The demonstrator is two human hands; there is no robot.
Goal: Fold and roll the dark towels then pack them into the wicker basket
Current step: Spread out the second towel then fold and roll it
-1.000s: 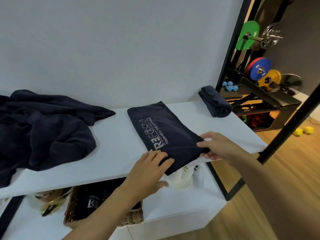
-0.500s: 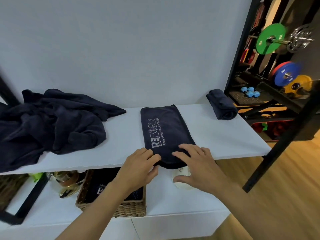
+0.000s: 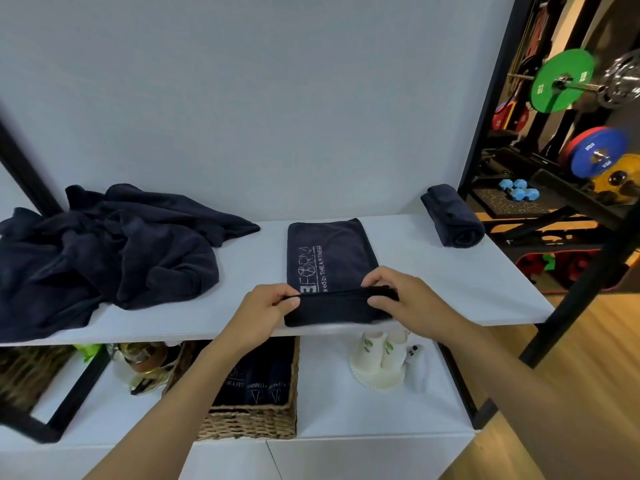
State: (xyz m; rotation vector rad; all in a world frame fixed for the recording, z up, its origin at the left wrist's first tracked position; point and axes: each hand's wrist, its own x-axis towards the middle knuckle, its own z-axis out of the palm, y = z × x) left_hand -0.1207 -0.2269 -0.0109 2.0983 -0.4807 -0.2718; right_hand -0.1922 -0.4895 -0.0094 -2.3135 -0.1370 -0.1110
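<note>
1. A white worktop [image 3: 433, 289] runs along a pale wall [image 3: 277, 98]. Off its right end I can see a dark rack with a green weight plate [image 3: 561, 81] and a blue one [image 3: 597, 155], over a wooden floor.
2. The folded towel [image 3: 329, 251] lies mid-worktop, its long axis running from the front edge towards the wall, printed side up.
3. Its near end is turned up and doubled back along the front edge. The left hand [image 3: 263, 310] pinches the left corner of that turn, and the right hand [image 3: 405, 299] pinches the right corner.
4. A loose pile of dark towels [image 3: 104, 251] fills the left end. A rolled towel [image 3: 453, 220] sits at the back right corner.
5. On the lower shelf [image 3: 363, 410], the wicker basket [image 3: 249, 424] holds packed towels [image 3: 263, 379]. Paper cups [image 3: 381, 355] stand to its right.
</note>
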